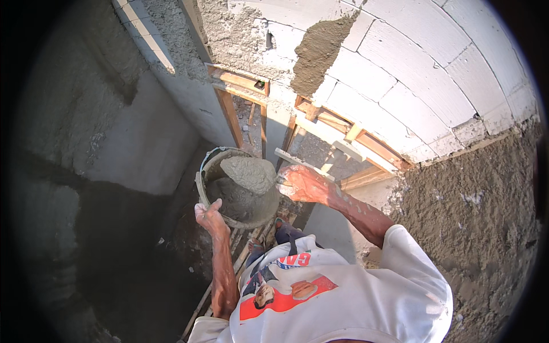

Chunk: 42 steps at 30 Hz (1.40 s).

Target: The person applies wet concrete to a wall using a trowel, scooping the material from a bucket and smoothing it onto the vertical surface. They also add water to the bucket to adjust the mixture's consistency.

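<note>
My left hand (210, 217) is closed on the near left rim of a round bucket (201, 186), thumb up over the edge. Wet grey mortar (229, 197) lies inside the bucket. My right hand (303, 183), smeared with mortar, is closed at the bucket's right side around the handle of what looks like a trowel. A heaped lump of mortar (250, 174) sits on its blade, above the bucket's far side, and hides the blade. Just beyond my right knuckles runs a pale straight strip (303, 163).
Ahead stands a white block wall (414, 74) with a patch of wet mortar (323, 51). Wooden frames (229, 117) surround openings below it. Rough plaster (474, 228) covers the right wall. Smooth grey plaster (143, 137) covers part of the left wall. Poles lie by my feet (255, 246).
</note>
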Available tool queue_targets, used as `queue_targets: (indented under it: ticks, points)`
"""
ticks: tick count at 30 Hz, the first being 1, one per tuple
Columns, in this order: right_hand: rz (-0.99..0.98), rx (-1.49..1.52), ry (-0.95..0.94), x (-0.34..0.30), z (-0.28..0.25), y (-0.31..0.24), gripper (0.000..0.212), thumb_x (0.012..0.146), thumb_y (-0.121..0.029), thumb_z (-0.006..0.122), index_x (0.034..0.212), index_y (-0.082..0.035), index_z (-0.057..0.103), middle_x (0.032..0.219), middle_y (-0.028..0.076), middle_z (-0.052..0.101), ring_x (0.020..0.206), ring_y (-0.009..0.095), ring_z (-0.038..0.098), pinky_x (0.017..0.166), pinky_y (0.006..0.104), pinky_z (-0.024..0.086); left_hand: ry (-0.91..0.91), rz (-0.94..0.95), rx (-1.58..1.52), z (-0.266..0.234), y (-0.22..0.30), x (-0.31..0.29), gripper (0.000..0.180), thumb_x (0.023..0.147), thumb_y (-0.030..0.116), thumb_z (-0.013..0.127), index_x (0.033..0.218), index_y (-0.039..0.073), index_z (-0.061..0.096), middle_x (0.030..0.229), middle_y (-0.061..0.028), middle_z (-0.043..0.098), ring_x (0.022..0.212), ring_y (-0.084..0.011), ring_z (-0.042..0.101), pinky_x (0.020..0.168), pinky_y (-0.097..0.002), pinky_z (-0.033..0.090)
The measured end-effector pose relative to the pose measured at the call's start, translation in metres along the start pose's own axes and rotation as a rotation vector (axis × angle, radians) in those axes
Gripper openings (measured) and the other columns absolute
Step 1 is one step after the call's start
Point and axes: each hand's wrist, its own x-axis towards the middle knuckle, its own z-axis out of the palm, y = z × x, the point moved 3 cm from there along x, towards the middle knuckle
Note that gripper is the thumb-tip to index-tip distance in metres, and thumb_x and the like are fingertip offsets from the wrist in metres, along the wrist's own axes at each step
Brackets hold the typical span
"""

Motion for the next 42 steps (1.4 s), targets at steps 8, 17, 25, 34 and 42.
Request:
queue_targets:
  ticks: [8,17,25,34,42]
  points:
    - [0.483,0.516,-0.377,0.085,-0.273,-0.019,0.027,0.097,-0.024,0.073,0.107,0.0,0.068,0.063,0.007,0.06,0.053,0.018,0.062,0.051,0.0343,0.052,0.428,-0.213,0.239,-0.05,-0.045,-0.015,0.054,0.071,-0.012,0.065,0.125,-0.011,0.056,0.122,-0.0188,0.064,0.103,-0.0314,0.065,0.096,-0.0407,0.05]
    - [0.441,0.093,0.612,0.125,-0.481,0.191,0.036,0.105,-0.038,0.06,0.094,-0.005,0.065,0.055,-0.006,0.05,0.042,0.003,0.049,0.034,0.0211,0.039,0.553,-0.2,0.151,-0.091,-0.061,-0.035,0.05,0.067,-0.013,0.06,0.117,-0.01,0.059,0.113,-0.0153,0.067,0.093,-0.0279,0.067,0.089,-0.0383,0.052]
    - [0.687,0.377,0.105,0.019,-0.266,0.173,0.028,0.104,-0.026,0.059,0.087,-0.004,0.065,0.06,-0.002,0.055,0.046,0.006,0.05,0.044,0.0257,0.039,0.254,-0.163,0.176,-0.041,-0.068,-0.031,0.03,0.066,-0.014,0.065,0.086,0.005,0.051,0.083,-0.0012,0.057,0.073,-0.0162,0.055,0.072,-0.0316,0.046]
    - [0.428,-0.105,-0.235,-0.047,0.078,0.067,0.041,0.094,-0.014,0.062,0.132,0.0,0.063,0.134,0.031,0.064,0.109,0.042,0.071,0.085,0.0539,0.059,-0.227,0.003,0.233,0.068,0.006,-0.019,0.032,0.064,-0.013,0.069,0.091,0.002,0.058,0.085,0.0035,0.053,0.075,-0.0114,0.048,0.07,-0.0282,0.044]
    - [0.37,-0.394,0.082,-0.04,0.075,0.032,0.022,0.087,-0.01,0.064,0.106,0.0,0.07,0.102,0.026,0.07,0.091,0.037,0.073,0.072,0.0518,0.06,-0.567,0.467,0.178,0.117,0.092,-0.051,0.035,0.062,-0.01,0.067,0.075,0.01,0.041,0.077,0.0054,0.039,0.071,-0.0099,0.037,0.063,-0.0276,0.035]
